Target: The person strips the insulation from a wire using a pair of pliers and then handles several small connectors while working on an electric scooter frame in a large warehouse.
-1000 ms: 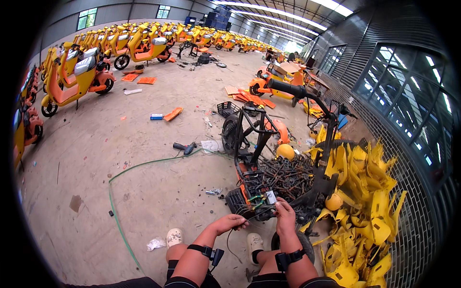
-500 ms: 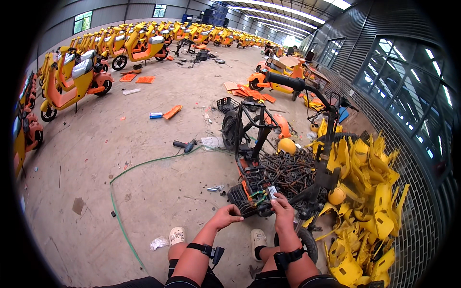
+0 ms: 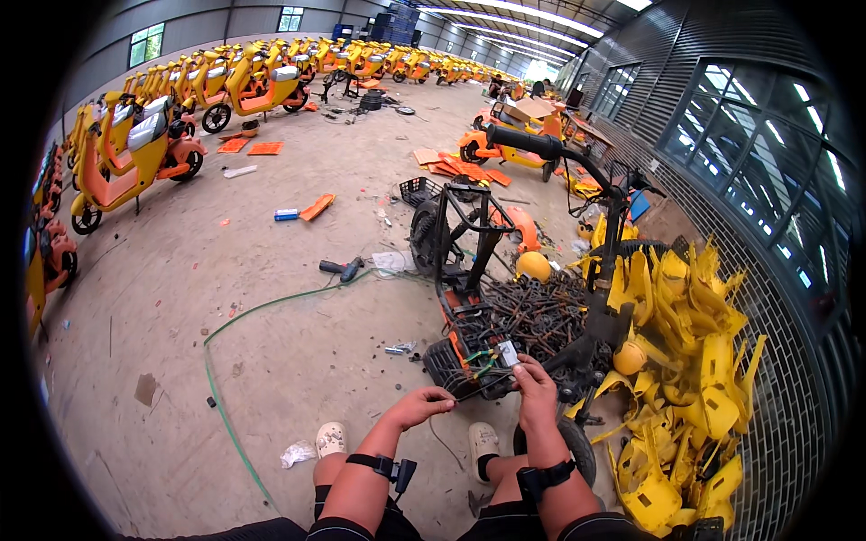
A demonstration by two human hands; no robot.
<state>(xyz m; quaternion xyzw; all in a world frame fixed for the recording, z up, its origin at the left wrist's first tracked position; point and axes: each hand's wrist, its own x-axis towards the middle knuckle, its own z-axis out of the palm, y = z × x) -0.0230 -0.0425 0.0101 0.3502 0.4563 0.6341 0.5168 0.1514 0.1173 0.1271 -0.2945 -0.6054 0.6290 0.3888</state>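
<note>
A stripped scooter frame (image 3: 469,261) stands before me, with black handlebars and wiring. My right hand (image 3: 532,383) is closed at a small silver box (image 3: 506,352) and the wires just under it on the frame's lower part; exactly which it grips is hard to tell. Green cables (image 3: 483,368) run beside the box. My left hand (image 3: 419,406) has its fingertips pinched on a thin dark wire, just below a black basket-like tray (image 3: 440,356) on the frame. The wire hangs down toward the floor.
Rusty chain-like parts (image 3: 541,316) lie behind the frame; broken yellow panels (image 3: 713,406) pile against the brick wall (image 3: 758,361). A drill (image 3: 341,270), green hose (image 3: 234,424) and orange pieces (image 3: 316,206) lie on the floor. Rows of yellow scooters (image 3: 135,171) line the left. My feet rest below.
My left hand has moved slightly left and up from the wiring. My right hand has shifted slightly up and stays at the silver box. The view has shifted slightly.
</note>
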